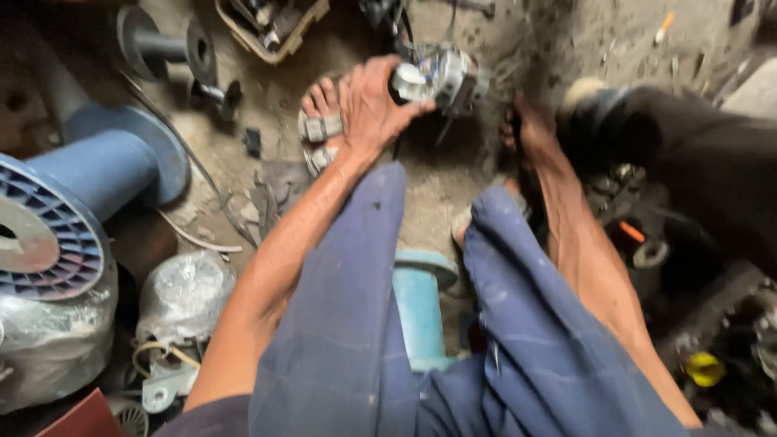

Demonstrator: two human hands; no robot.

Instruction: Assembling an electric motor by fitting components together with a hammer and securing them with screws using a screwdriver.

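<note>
Blue trousers at 6 o'clock | left hand clamped on grey electrical part, 12 o'clock | right hand blurred, grip cannot tell | part not yet set down

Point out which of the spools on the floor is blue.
The big spool at the left edge, lying on its side with its ribbed end facing up. The smaller spool behind it is dark grey.

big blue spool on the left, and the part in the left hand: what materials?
Blue spool: looks like moulded plastic, matte, judging by the ribbed, gridded flange face; its centre disc seems rusty or bare metal. Part gripped by the left hand: probably metal, greyish with shiny patches, but motion blur leaves it open. The right hand is blurred, its grip unclear.
</note>
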